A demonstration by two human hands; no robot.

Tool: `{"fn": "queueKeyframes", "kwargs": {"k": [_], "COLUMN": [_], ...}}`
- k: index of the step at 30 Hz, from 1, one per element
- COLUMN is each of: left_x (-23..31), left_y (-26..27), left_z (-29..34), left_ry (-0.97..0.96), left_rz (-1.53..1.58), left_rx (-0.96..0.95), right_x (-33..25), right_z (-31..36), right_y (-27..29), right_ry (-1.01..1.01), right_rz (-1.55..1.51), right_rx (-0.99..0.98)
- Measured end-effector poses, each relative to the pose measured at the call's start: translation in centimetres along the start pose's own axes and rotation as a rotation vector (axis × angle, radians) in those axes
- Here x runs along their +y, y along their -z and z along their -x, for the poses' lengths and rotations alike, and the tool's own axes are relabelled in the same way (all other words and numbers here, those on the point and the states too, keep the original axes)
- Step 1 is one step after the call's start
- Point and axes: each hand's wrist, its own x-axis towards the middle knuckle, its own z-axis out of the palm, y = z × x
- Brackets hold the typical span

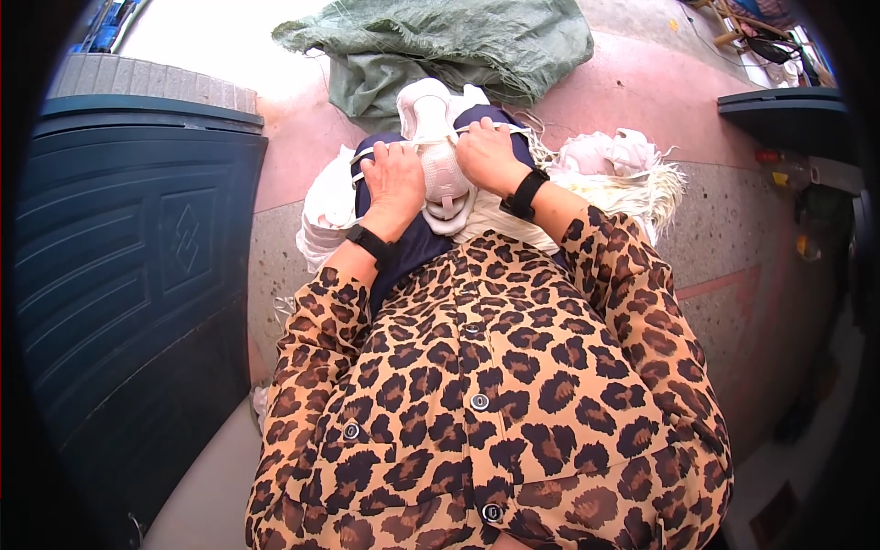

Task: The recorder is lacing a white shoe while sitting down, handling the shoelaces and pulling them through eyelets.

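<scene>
A pale white-pink sneaker [446, 183] rests between my knees, with a mesh upper and a pull tab at the end nearest my body. A white shoelace [435, 141] runs across it from hand to hand. My left hand [394, 183] is closed on the lace at the left side of the shoe, and a loose end trails outward over my dark trouser leg. Opposite it, my right hand [490, 158] pinches the lace at the shoe's right side. The fingertips of both hands are partly hidden. Another white, rounded piece [423, 103] shows beyond the lace.
On the right lies a bundle of fringed white laces [642, 194] beside pinkish-white pieces [610, 151]. White material [325, 215] hangs at my left leg. A crumpled green woven sack [458, 50] lies ahead. A dark blue panelled door [147, 220] stands left, another dark panel [779, 115] right.
</scene>
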Motion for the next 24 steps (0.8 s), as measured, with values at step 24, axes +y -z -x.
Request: {"fn": "queueKeyframes", "kwargs": {"k": [24], "left_x": [0.1], "left_y": [-0.3], "left_z": [-6.9], "left_ry": [-0.112], "left_rz": [0.432], "left_rx": [-0.213], "right_x": [3.0], "right_z": [-1.0], "right_y": [-3.8], "right_ry": [0.226], "right_rz": [-0.376], "right_rx": [0.188]}}
